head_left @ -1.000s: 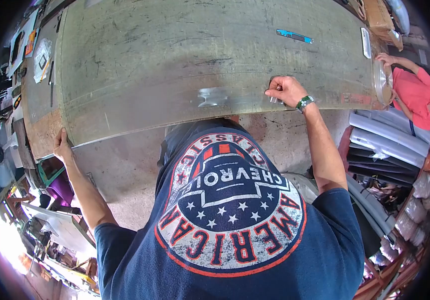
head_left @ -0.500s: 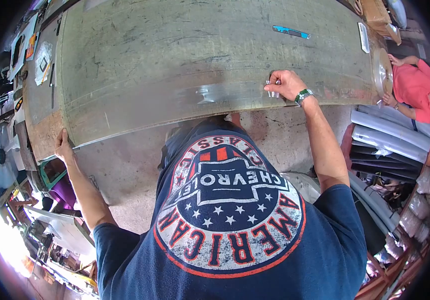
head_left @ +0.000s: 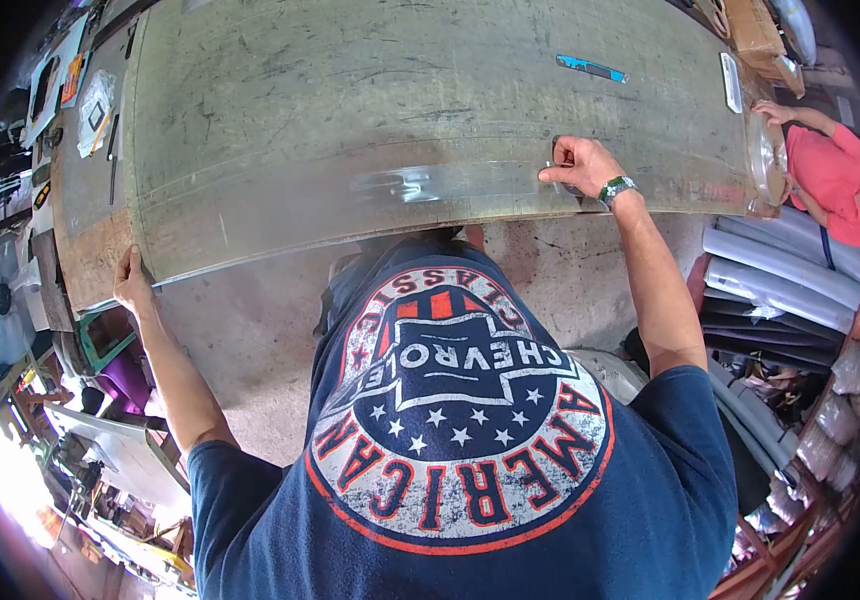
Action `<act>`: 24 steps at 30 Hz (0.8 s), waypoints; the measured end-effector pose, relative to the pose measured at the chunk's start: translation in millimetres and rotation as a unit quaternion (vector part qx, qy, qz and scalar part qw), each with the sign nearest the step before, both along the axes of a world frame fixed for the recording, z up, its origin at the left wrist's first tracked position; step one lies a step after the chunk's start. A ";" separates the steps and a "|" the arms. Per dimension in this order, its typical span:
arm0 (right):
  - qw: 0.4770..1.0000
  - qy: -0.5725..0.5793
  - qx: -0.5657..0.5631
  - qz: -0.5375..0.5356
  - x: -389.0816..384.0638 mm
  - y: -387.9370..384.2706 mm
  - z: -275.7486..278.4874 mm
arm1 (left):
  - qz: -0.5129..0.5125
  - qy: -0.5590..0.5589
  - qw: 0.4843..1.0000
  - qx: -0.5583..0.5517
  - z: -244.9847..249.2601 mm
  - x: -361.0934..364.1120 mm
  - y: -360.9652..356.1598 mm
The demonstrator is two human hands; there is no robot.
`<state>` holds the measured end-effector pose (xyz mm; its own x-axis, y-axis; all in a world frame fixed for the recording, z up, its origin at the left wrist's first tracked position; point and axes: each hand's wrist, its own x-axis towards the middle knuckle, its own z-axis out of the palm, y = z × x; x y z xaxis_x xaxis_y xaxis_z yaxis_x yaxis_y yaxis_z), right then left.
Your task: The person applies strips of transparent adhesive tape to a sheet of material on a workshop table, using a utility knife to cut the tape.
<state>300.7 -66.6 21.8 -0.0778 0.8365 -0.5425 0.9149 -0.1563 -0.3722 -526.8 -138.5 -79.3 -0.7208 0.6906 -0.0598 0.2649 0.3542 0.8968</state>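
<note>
A big grey metal sheet [head_left: 400, 110] lies across the workbench in front of me, its near edge overhanging. My left hand [head_left: 132, 280] grips the sheet's near left corner. My right hand [head_left: 582, 165] rests on the sheet near its front edge at the right, fingers closed on a small shiny metal tool [head_left: 555, 172] pressed to the surface. A bright scraped streak [head_left: 420, 183] runs along the sheet to the left of that hand.
A blue-handled tool [head_left: 592, 69] and a flat silver piece [head_left: 732, 82] lie at the sheet's far right. A person in a pink shirt [head_left: 830, 175] stands at the right end. Grey rolls [head_left: 780, 285] are stacked at the right. Clutter lines the left bench [head_left: 75, 120].
My right hand with the small tool has slid up and slightly right along the sheet's front strip. My left hand stays on the corner; the view shifted a little.
</note>
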 end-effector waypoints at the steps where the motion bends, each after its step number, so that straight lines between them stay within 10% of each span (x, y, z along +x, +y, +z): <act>1: 1.000 0.000 -0.003 0.000 1.8 0.6 -2.4 | 0.002 0.008 1.000 -0.007 1.8 3.3 -0.5; 12: 1.000 -0.004 -0.012 0.019 -1.9 5.0 4.8 | -0.011 0.180 0.984 0.006 -9.9 26.3 -0.4; 16: 1.000 0.011 -0.014 0.014 0.5 4.6 2.0 | -0.011 0.074 0.997 0.013 -5.3 5.9 0.6; 18: 1.000 0.014 -0.009 0.012 0.7 6.9 3.1 | 0.073 0.231 0.970 -0.005 13.3 15.6 12.1; 20: 0.999 0.006 -0.006 0.031 0.9 6.2 7.1 | 0.084 0.336 0.937 0.040 52.6 74.9 31.5; 24: 0.999 0.019 0.014 0.049 9.6 6.0 -3.3 | -0.303 0.300 0.903 -0.062 167.3 380.3 79.7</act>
